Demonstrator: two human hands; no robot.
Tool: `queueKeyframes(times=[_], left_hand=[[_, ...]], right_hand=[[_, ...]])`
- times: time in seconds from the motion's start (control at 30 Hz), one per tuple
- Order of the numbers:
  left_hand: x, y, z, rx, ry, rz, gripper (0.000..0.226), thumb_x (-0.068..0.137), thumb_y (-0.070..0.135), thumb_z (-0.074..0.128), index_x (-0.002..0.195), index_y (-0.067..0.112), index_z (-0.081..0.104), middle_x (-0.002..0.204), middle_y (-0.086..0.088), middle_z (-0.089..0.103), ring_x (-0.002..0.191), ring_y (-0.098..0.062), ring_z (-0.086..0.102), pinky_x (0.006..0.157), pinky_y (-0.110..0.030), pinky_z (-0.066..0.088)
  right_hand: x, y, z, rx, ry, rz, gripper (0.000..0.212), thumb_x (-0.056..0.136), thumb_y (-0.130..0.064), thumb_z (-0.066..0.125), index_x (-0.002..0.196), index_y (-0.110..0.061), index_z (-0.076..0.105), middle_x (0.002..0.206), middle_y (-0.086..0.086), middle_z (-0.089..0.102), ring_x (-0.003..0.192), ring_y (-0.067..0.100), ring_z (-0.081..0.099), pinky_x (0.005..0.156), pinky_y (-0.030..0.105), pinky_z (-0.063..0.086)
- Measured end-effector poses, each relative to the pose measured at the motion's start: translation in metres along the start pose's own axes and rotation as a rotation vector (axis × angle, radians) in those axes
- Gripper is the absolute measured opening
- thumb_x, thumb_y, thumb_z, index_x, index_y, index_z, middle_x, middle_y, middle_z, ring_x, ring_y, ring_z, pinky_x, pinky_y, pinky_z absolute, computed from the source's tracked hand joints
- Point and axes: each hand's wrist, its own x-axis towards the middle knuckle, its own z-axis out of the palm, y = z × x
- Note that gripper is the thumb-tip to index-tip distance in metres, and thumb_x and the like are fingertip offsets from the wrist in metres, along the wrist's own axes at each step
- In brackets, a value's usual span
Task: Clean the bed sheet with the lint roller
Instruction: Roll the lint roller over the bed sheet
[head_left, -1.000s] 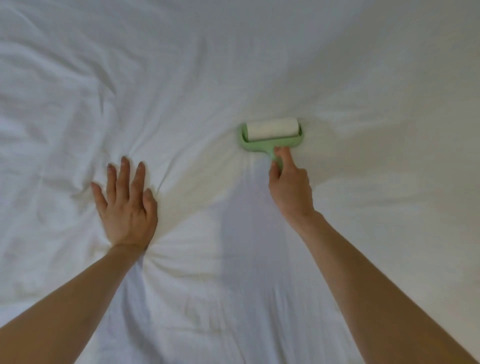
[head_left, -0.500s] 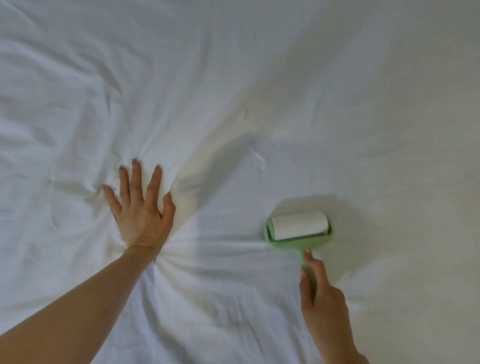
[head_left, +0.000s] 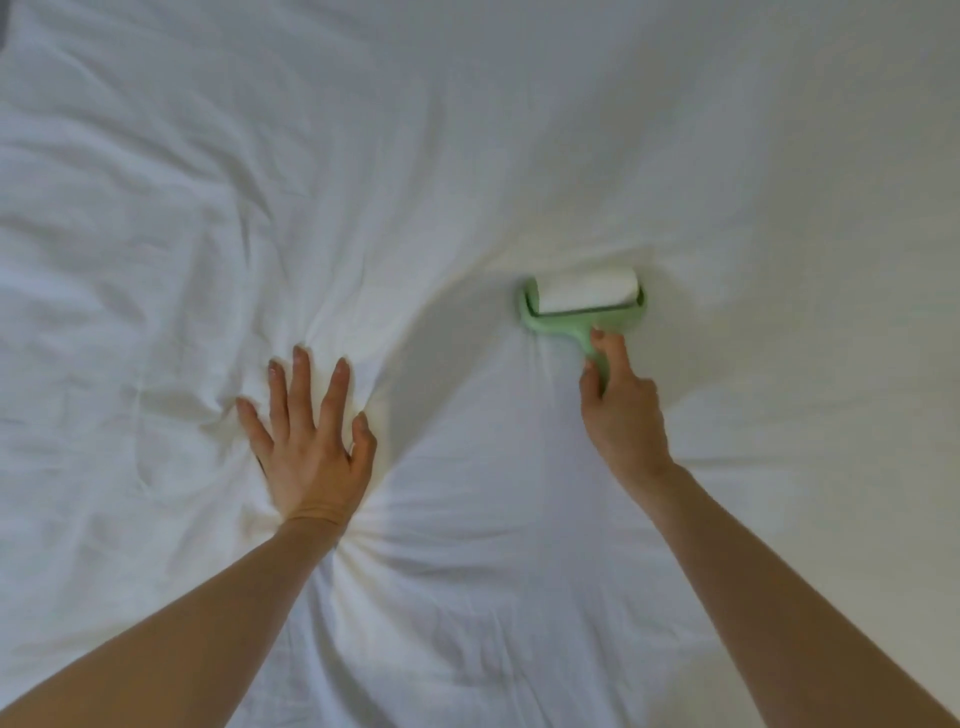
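while my left hand (head_left: 306, 441) lies flat with its 5 fingers spread, pressing the white bed sheet (head_left: 467, 156) down, i take it as my marker for everything else. the green lint roller (head_left: 582, 301) sits on the sheet to the right of that hand and a little farther from me than its fingertips, with its white drum lying crosswise and its handle pointing back at me. my right hand (head_left: 621, 410) is wrapped round the handle, index finger laid along it toward the frame, so the hold on the roller is firm. creases fan out from the left hand, while the cloth well to its right looks smoother. i see no lint or hair anywhere, so i cannot say which patches are clean. my judgement is that the job is partway at best: the wrinkled stretch left of the left hand and the far cloth beyond it look left to cover.
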Motion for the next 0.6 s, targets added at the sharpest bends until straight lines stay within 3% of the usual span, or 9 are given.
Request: queueKeyframes(times=[0.1,0.2,0.37,0.47,0.53,0.6], left_hand=[[0.001,0.000,0.000,0.007,0.009,0.007,0.055,0.095,0.037,0.032,0.147,0.023,0.039,0.159,-0.012,0.023,0.147,-0.032,0.016,0.116,-0.060,0.007],[0.001,0.000,0.002,0.004,0.020,0.012,0.055,0.094,0.037,0.032,0.147,0.023,0.039,0.158,-0.012,0.023,0.147,-0.033,0.016,0.116,-0.060,0.007],[0.001,-0.001,0.004,0.006,0.039,0.016,0.055,0.094,0.036,0.032,0.146,0.022,0.039,0.158,-0.013,0.025,0.147,-0.033,0.018,0.116,-0.061,0.008],[0.001,0.001,0.005,0.002,0.035,0.013,0.055,0.093,0.035,0.031,0.146,0.022,0.037,0.158,-0.014,0.025,0.147,-0.033,0.018,0.115,-0.061,0.008],[0.002,0.001,0.005,0.000,0.038,0.009,0.055,0.092,0.034,0.031,0.146,0.022,0.037,0.157,-0.015,0.025,0.146,-0.034,0.019,0.115,-0.061,0.007],[0.002,0.001,0.005,0.001,0.040,0.008,0.055,0.092,0.033,0.031,0.145,0.022,0.036,0.157,-0.015,0.026,0.146,-0.034,0.019,0.115,-0.061,0.007]], right_hand=[[0.057,-0.022,0.007,0.036,-0.006,-0.019,0.036,0.099,-0.022,0.039,0.134,-0.019,0.041,0.107,0.017,0.066,0.087,0.043,0.059,0.074,0.045,0.049],[0.087,-0.039,0.007,0.072,-0.039,0.011,0.034,0.099,-0.023,0.037,0.133,-0.022,0.040,0.110,0.014,0.065,0.087,0.040,0.059,0.076,0.046,0.050],[0.013,-0.023,0.000,0.072,-0.045,0.056,0.033,0.099,-0.026,0.038,0.131,-0.026,0.043,0.075,0.013,0.063,0.071,0.039,0.060,0.062,0.041,0.048],[-0.091,0.001,-0.012,0.058,-0.109,0.146,0.034,0.093,-0.039,0.042,0.123,-0.051,0.036,0.062,0.008,0.065,0.058,0.032,0.063,0.053,0.037,0.048],[-0.139,0.022,-0.019,0.063,-0.144,0.175,0.047,0.089,-0.033,0.058,0.108,-0.069,0.035,0.055,-0.006,0.065,0.046,0.013,0.060,0.049,0.024,0.050],[-0.162,0.037,-0.027,-0.121,-0.268,0.112,0.052,0.087,-0.035,0.064,0.094,-0.079,0.039,0.053,-0.023,0.060,0.046,-0.002,0.057,0.049,0.005,0.041]])
